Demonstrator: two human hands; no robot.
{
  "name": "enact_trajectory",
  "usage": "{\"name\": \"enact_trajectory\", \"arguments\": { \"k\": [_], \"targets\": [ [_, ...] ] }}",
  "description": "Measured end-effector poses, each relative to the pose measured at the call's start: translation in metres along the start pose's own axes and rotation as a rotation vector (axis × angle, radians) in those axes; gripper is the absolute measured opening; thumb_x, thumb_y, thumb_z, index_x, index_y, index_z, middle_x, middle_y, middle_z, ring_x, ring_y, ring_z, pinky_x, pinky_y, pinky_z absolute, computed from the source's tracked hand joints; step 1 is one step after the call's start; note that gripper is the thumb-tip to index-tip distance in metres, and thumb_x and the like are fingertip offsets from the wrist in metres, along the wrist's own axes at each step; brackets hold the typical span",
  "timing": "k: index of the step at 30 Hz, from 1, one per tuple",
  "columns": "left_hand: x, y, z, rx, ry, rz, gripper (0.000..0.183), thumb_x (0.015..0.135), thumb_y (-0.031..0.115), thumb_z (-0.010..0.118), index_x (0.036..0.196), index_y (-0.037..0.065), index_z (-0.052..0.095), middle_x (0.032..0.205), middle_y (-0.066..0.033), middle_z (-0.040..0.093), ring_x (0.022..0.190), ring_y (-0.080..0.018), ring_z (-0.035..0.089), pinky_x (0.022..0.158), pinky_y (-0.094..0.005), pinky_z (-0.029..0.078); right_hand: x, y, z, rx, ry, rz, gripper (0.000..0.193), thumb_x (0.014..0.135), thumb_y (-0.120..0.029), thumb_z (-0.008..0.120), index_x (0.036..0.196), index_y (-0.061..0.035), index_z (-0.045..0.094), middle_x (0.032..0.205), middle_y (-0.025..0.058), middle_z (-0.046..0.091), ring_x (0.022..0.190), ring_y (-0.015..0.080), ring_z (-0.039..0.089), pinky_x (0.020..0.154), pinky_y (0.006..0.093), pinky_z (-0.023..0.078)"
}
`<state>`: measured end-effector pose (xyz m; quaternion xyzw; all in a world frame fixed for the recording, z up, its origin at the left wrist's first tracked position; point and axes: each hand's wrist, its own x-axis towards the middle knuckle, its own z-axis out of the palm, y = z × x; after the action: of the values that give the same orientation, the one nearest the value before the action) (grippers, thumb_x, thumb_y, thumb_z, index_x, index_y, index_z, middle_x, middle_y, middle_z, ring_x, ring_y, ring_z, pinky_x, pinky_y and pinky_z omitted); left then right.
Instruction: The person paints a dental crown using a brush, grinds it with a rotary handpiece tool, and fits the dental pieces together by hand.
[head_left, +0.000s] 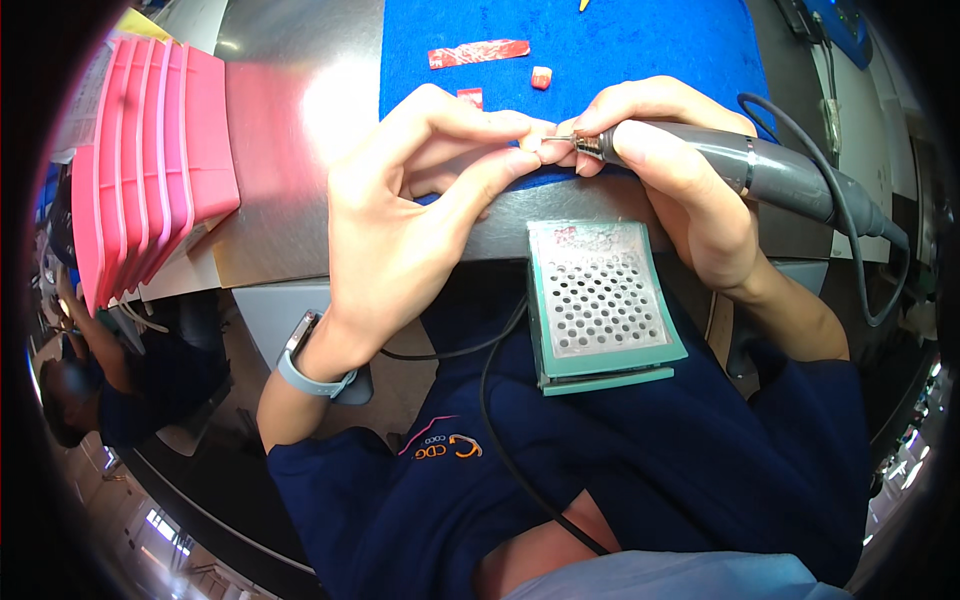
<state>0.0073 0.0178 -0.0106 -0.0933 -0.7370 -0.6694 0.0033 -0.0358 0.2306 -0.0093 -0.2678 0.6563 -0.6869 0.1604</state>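
A thick grey rotary handpiece (800,185) lies in my right hand (695,190), gripped like a pen, its thin metal bit pointing left. My left hand (400,200) is closed in a pinch at the bit's tip. Whatever sits between those fingertips is too small and covered to make out. Both hands meet over the near edge of a blue towel (640,40). Beyond my left fingers lie a red strip (478,54), a small red-and-white piece (541,77) and another red scrap (470,98), partly hidden.
Below my hands, a green box with a perforated metal top (605,300) juts from the metal bench (270,230). Pink ribbed trays (160,150) stand at the left. The handpiece's cable (850,220) loops at the right. Another person (110,380) sits at far left.
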Motion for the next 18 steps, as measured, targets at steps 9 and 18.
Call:
{"name": "enact_trajectory", "arguments": {
  "k": [9,18],
  "targets": [
    [0.0002,0.0014,0.0004,-0.024,-0.001,-0.025,0.016,0.091,-0.003,0.066,0.105,-0.003,0.058,0.103,-0.0148,0.073,0.088,-0.0111,0.069,0.063,-0.0171,0.051,0.0000,-0.0014,-0.0015,0.018,0.009,0.019,0.028,0.094,-0.010,0.046,0.110,0.0100,0.059,0.103,0.0226,0.065,0.098,0.0247,0.063,0.089,0.0349,0.049],
    [-0.0001,-0.0016,-0.0010,-0.001,-0.009,0.015,0.016,0.091,-0.004,0.067,0.105,-0.004,0.059,0.101,-0.0143,0.073,0.087,-0.0105,0.069,0.063,-0.0174,0.051,-0.0007,0.0006,0.0012,0.026,0.030,-0.006,0.027,0.093,-0.009,0.046,0.108,0.0094,0.061,0.102,0.0222,0.065,0.094,0.0230,0.063,0.087,0.0348,0.050]
  ]
}}
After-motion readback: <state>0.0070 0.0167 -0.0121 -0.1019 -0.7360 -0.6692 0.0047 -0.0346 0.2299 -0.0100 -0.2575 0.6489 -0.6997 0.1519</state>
